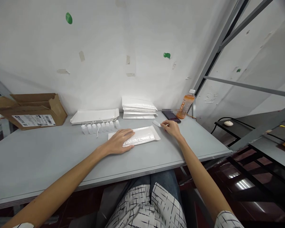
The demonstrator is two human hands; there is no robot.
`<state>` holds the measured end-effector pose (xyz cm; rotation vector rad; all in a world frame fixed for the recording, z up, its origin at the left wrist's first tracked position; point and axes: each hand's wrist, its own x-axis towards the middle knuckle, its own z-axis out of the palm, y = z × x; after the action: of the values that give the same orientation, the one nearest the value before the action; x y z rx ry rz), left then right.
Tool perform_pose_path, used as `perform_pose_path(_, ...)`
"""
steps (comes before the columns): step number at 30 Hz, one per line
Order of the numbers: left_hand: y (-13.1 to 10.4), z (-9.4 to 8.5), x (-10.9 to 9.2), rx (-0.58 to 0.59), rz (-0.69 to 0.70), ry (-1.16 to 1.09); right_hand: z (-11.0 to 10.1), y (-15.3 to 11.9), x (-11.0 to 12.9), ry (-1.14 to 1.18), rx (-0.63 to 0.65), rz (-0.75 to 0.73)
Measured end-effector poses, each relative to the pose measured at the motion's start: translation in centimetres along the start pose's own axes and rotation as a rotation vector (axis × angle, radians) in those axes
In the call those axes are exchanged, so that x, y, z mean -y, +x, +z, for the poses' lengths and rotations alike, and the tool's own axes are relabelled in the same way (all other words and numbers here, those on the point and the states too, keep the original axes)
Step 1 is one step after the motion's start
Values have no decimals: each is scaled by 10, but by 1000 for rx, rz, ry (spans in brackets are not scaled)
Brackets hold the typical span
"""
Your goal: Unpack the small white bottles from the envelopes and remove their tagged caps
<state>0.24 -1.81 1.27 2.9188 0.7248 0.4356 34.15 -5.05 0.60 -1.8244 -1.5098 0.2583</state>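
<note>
A white padded envelope (142,136) lies flat on the grey table, with my left hand (120,141) resting on its left part, fingers spread. To the right of the envelope, my right hand (171,127) pinches the end of a small white strip (156,123) close to the tabletop. Several small white bottles (98,128) stand in a row left of the envelope, some with thin white strings. Behind them is a low stack of white envelopes (95,116). A taller stack of padded envelopes (139,107) sits against the wall.
An open cardboard box (38,110) stands at the table's back left. Beyond my right hand are a dark phone (171,116) and a bottle of orange drink (186,104). Metal frame bars rise at the right, past the grey table's (49,158) right end.
</note>
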Motion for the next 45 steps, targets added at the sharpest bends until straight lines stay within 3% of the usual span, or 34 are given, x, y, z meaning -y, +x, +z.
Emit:
perform_pose_path(6,-1,-1,1,72,-39,-8,0,-1,-1,-207,-12,-46)
perform_pose_path(14,-4,1,2,172,-99,-34,2,1,-1,-142,-5,-52)
perform_pose_path(20,-5,4,2,197,-38,-53,-1,7,-1,101,-192,-35)
perform_pose_path(25,-5,9,2,211,-27,-11,4,24,8,20,-298,-151)
perform_pose_path(33,-5,10,-1,168,-32,23,23,41,23,-144,-208,-214)
perform_pose_path(39,-1,18,-2,46,-33,34,31,37,21,-165,-234,-263)
perform_pose_path(42,0,19,-2,13,-18,19,32,34,21,-211,-199,-236)
perform_pose_path(45,1,17,-2,-96,35,-5,31,31,21,-235,-154,-202)
